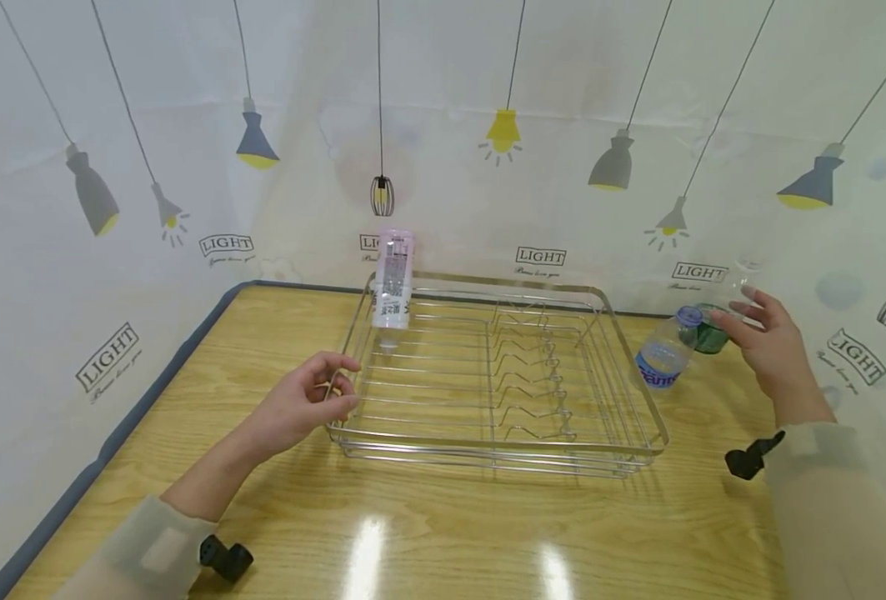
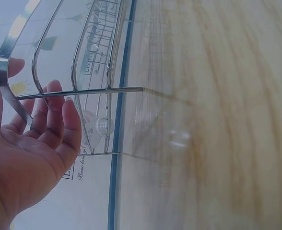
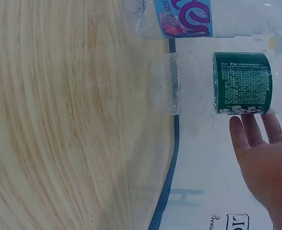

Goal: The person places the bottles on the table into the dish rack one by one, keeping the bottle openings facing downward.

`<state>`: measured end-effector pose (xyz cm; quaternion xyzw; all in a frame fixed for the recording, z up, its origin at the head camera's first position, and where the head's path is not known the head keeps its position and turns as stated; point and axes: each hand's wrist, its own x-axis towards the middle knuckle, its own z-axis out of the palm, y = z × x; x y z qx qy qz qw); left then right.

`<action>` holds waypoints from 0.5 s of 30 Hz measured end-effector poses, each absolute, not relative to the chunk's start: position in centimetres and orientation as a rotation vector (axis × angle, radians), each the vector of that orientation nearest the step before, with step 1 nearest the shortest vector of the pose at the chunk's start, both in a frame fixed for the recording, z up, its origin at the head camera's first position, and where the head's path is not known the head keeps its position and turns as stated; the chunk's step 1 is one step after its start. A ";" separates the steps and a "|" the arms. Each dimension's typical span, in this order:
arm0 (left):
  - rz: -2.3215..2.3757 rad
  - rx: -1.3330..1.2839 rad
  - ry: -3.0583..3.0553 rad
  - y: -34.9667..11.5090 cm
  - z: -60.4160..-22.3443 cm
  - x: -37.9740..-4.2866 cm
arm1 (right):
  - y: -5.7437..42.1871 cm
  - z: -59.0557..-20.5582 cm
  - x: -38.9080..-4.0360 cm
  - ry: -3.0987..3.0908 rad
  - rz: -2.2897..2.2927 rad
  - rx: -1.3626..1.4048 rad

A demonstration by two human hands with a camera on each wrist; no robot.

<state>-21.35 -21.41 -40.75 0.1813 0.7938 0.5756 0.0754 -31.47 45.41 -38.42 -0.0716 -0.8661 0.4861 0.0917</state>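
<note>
A wire dish rack [image 1: 491,400] stands on the wooden table. My left hand [image 1: 309,406] is at its front left corner, fingers curled about the metal rim; the left wrist view shows the fingers [image 2: 54,115] behind the wires. Farther right, a clear bottle with a green label [image 3: 244,84] stands upright. My right hand [image 1: 776,354] is beside this bottle, its thumb on one side and extended fingers on the other. Close to it is a clear bottle with a blue and purple label [image 1: 662,358] and a purple cap.
A bottle with a pink end and white label [image 1: 393,287] is at the rack's back left, its neck pointing down. The rack has a row of bent wire dividers [image 1: 533,375] on its right half. A lamp-printed sheet [image 1: 443,150] hangs behind the table [image 1: 443,533].
</note>
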 end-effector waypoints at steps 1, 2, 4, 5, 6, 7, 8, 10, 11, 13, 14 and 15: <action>1.723 0.544 2.381 -21.4 -40.8 -21.4 | 45.5 -38.3 -31.3 -2.568 1.439 -0.219; 1.718 0.545 2.382 -21.4 -40.8 -21.4 | 45.6 -38.3 -31.2 -2.564 1.430 -0.222; 1.705 0.542 2.389 -21.4 -40.7 -21.4 | 45.8 -38.2 -30.9 -2.549 1.406 -0.229; 1.698 0.541 2.394 -21.4 -40.7 -21.4 | 46.1 -38.1 -30.8 -2.538 1.397 -0.233; 1.690 0.538 2.400 -21.4 -40.7 -21.4 | 46.3 -38.0 -30.8 -2.530 1.382 -0.238; 1.684 0.534 2.405 -21.5 -40.6 -21.4 | 46.4 -37.8 -30.6 -2.525 1.369 -0.238; 1.678 0.529 2.410 -21.5 -40.6 -21.4 | 46.6 -37.6 -30.5 -2.517 1.360 -0.246; 1.665 0.518 2.422 -21.5 -40.5 -21.3 | 46.7 -37.0 -30.3 -2.490 1.373 -0.267; 1.659 0.513 2.430 -21.4 -40.5 -21.3 | 46.8 -36.7 -30.1 -2.474 1.379 -0.283; 1.647 0.502 2.446 -21.4 -40.4 -21.3 | 46.8 -35.9 -29.8 -2.433 1.405 -0.301; 1.639 0.497 2.457 -21.4 -40.4 -21.3 | 46.9 -35.5 -29.7 -2.404 1.425 -0.304; 1.633 0.494 2.465 -21.5 -40.4 -21.3 | 46.9 -35.0 -29.5 -2.377 1.435 -0.306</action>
